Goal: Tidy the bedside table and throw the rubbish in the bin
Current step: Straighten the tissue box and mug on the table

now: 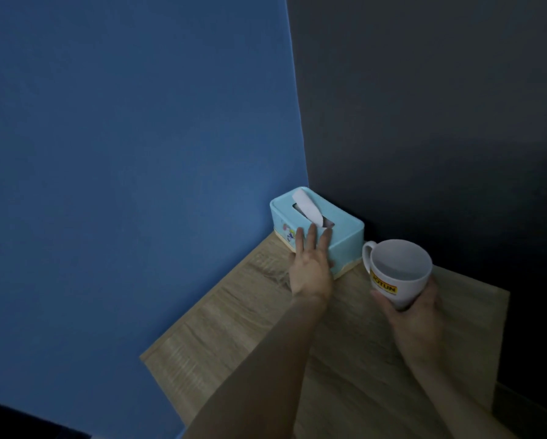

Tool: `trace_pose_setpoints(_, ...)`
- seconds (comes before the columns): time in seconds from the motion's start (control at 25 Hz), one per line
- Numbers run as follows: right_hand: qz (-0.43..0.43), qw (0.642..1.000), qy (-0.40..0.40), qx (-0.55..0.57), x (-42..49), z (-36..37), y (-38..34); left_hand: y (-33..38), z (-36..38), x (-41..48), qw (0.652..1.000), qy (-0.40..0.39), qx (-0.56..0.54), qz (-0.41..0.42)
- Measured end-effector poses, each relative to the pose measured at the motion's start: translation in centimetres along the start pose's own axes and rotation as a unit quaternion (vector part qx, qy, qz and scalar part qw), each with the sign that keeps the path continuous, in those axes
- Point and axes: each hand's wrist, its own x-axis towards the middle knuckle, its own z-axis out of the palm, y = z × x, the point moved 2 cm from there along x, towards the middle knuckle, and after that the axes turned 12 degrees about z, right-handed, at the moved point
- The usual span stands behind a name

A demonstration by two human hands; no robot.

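Observation:
A light blue tissue box (pixel 338 231) with a white tissue (pixel 307 205) poking from its slot stands in the far corner of the wooden bedside table (pixel 234 315). My left hand (pixel 310 264) lies flat against the box's near side, fingers spread and touching it, gripping nothing. My right hand (pixel 417 308) holds a white mug (pixel 398 270) with a yellow label from below, just above the table to the right of the box. The mug looks empty and its handle points left towards the box.
A blue wall (pixel 139 153) runs along the table's left edge and a dark wall (pixel 440 122) closes the back right. A dark shape (pixel 18 423) sits at the lower left corner. No bin is in view.

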Motion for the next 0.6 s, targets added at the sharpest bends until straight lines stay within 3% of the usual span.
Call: trace_pose_setpoints(0.6,0.021,1.000,-0.014,0.007,0.2,-0.1,-0.4,0.6,-0.6,1.7,0.996,0.005,0.084,0.029)
